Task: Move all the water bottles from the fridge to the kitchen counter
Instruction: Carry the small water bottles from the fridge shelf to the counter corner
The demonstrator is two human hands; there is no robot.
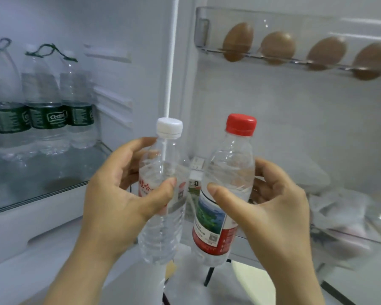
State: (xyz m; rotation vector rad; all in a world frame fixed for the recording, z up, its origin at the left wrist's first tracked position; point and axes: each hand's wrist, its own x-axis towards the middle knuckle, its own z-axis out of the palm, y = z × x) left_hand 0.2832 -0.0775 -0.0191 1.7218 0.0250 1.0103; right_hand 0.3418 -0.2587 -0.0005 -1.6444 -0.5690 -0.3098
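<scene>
Head view: left hand (119, 194) fingers clamped on white-capped water bottle (163, 227); right hand (266, 208) fingers clamped on red-capped water bottle (216, 227).

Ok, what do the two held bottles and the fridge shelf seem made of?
White-capped bottle: clear thin plastic, glossy, with ribbed walls. Red-capped bottle: the same clear plastic, printed film label, opaque plastic cap. Fridge shelf: probably glass; see-through, reflective, white-trimmed front edge, though clear plastic is possible.

At an open fridge, the left hand (117, 194) grips a white-capped bottle (163, 192); the right hand (271, 208) grips a red-capped bottle (224, 194); green-labelled bottles (46, 102) stand on the shelf (42, 183).
</scene>
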